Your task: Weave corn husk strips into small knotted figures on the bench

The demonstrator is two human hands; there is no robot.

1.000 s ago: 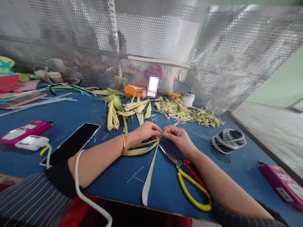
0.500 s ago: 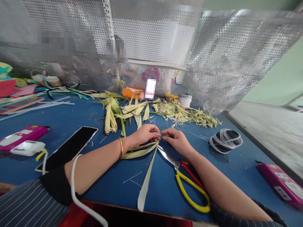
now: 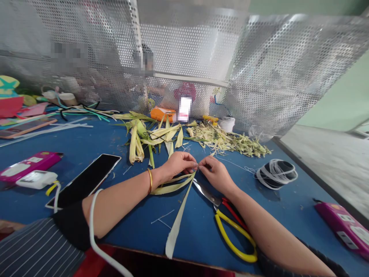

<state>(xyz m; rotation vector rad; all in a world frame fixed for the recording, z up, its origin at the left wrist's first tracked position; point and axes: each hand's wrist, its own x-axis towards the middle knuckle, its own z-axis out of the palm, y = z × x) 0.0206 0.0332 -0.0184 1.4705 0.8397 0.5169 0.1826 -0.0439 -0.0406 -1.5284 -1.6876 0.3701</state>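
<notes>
My left hand [image 3: 178, 164] and my right hand [image 3: 215, 173] meet fingertip to fingertip over the blue table [image 3: 123, 215]. Both pinch the gathered ends of pale leaf strips [image 3: 175, 184]. One long strip [image 3: 177, 223] trails toward the table's near edge, and other strips curve under my left wrist. A thin white thread [image 3: 233, 163] runs from near my right hand to a spool [image 3: 276, 174] at the right. Just below my hands lie scissors with yellow and red handles [image 3: 230, 227], partly under my right forearm.
A heap of leaves and husks [image 3: 150, 134] and a pile of trimmings [image 3: 227, 140] lie behind the hands. A black phone [image 3: 85, 180], a pink device [image 3: 27, 164] and a white charger [image 3: 36, 179] are at left, another pink device [image 3: 343, 227] at right. A perforated metal screen [image 3: 259, 77] closes the back.
The hands stay pinched together on the strips with only small finger movements. The view shifted slightly.
</notes>
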